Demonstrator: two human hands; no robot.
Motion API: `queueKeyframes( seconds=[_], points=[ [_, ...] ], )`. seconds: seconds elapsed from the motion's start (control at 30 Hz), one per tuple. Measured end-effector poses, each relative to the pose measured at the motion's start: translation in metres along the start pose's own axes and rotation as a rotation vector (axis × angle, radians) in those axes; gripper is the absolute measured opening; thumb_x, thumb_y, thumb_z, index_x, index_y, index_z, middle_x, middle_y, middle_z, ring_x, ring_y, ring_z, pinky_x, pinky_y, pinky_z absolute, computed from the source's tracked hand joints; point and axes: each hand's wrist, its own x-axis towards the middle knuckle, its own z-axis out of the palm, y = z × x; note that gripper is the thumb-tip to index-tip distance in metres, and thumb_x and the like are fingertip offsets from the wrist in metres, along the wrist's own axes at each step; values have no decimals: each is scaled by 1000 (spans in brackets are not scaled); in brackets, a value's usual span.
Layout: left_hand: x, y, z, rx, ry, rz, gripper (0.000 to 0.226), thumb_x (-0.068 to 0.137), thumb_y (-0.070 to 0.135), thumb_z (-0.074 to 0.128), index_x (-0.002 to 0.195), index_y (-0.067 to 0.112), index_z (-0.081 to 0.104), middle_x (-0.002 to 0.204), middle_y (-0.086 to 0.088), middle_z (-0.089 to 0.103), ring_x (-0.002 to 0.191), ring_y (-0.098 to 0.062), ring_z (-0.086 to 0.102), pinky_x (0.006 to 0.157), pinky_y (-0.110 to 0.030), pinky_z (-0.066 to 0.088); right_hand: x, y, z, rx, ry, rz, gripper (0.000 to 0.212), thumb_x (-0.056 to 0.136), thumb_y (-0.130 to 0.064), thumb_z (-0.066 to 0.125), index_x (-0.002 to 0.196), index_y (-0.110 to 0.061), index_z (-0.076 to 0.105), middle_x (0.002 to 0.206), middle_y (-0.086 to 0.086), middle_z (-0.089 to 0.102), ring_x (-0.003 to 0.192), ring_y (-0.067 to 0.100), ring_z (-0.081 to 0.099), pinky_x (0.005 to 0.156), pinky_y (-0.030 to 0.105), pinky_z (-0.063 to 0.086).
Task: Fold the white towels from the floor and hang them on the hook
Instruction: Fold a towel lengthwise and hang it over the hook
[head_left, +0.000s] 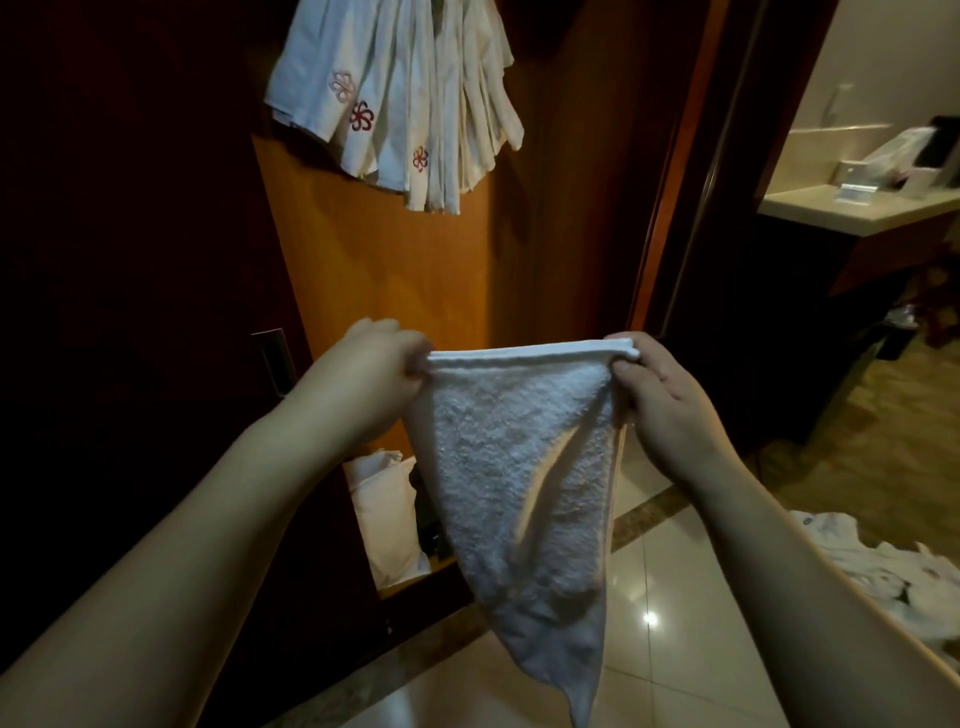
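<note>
A white terry towel (519, 467) hangs in front of me, its top hem stretched level and the rest tapering down to a point near the floor. My left hand (374, 374) pinches the hem's left corner. My right hand (660, 395) pinches the right corner between thumb and fingers. Above, several white towels with red flower emblems (400, 98) hang bunched against the wooden panel; the hook itself is hidden above the frame. More crumpled white towels (883, 571) lie on the tiled floor at the right.
A dark wooden wardrobe (130, 260) fills the left, with white bundles (384, 519) in its open lower part. A door frame (691, 182) stands to the right, and beyond it a counter (857, 208) with items. Glossy floor tiles (675, 597) lie below.
</note>
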Motion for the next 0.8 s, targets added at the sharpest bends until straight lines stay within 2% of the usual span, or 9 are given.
queueKeyframes(
  seconds=[0.07, 0.17, 0.23, 0.3, 0.37, 0.43, 0.6, 0.67, 0.8],
  points=[
    [-1, 5, 1, 57, 45, -1, 17, 98, 20, 54, 109, 21, 67, 82, 8, 33, 94, -15, 27, 74, -32, 28, 3, 3, 2, 49, 27, 8, 23, 93, -37, 41, 93, -45, 62, 85, -18, 63, 79, 0, 58, 76, 31, 44],
    [-7, 12, -1, 158, 188, 19, 4, 93, 28, 63, 95, 26, 66, 93, 3, 30, 95, -19, 25, 72, -35, 30, 5, 4, 6, 53, 111, -19, 25, 96, -33, 40, 89, -46, 59, 82, -21, 61, 75, -3, 56, 66, 10, 41],
    [-5, 11, -7, 90, 95, -46, 9, 89, 28, 66, 90, 28, 58, 99, 3, 33, 98, -16, 27, 77, -33, 31, 6, 4, 8, 54, 171, -25, 27, 99, -30, 40, 88, -48, 57, 81, -24, 60, 73, -5, 56, 63, 6, 39],
    [-2, 9, -14, -164, -146, -137, 12, 87, 23, 69, 88, 22, 56, 99, -1, 50, 95, -17, 44, 74, -32, 37, 6, 5, 9, 42, 221, -29, 27, 102, -28, 39, 91, -47, 55, 81, -27, 59, 71, -6, 55, 61, 7, 40],
    [-4, 8, -21, -679, -293, -223, 11, 87, 9, 68, 88, 14, 59, 87, -4, 65, 83, -19, 60, 69, -31, 47, 7, 4, 9, 10, 255, -59, 23, 104, -28, 39, 93, -44, 52, 82, -31, 58, 71, -7, 54, 60, 8, 40],
    [-8, 9, -28, -1052, -276, -260, 14, 87, 0, 66, 86, 12, 58, 76, 1, 69, 76, -15, 67, 62, -25, 54, 9, -1, 8, -19, 273, -109, 24, 103, -28, 40, 97, -48, 51, 85, -34, 57, 73, -8, 55, 61, 7, 40],
    [-17, 15, -30, -1475, -30, -180, 19, 74, 11, 68, 89, 16, 57, 79, -1, 70, 74, -15, 68, 65, -25, 57, 17, -16, 4, 33, 330, -140, 21, 102, -42, 43, 96, -58, 56, 87, -31, 62, 76, -9, 58, 63, 6, 42],
    [-21, 16, -27, -1534, 8, -187, 23, 77, 12, 64, 100, 12, 61, 88, -6, 73, 80, -20, 70, 69, -29, 59, 18, -18, 5, 97, 319, -83, 16, 99, -50, 47, 95, -55, 62, 87, -26, 67, 78, -6, 62, 66, 11, 46],
    [-29, 18, -25, -1675, -108, -275, 30, 83, 14, 59, 111, 4, 69, 102, -18, 75, 90, -28, 74, 71, -34, 61, 18, -12, 5, 407, 234, 114, 30, 87, -58, 63, 99, -34, 75, 97, 1, 76, 90, 19, 74, 80, 48, 61]
  ],
)
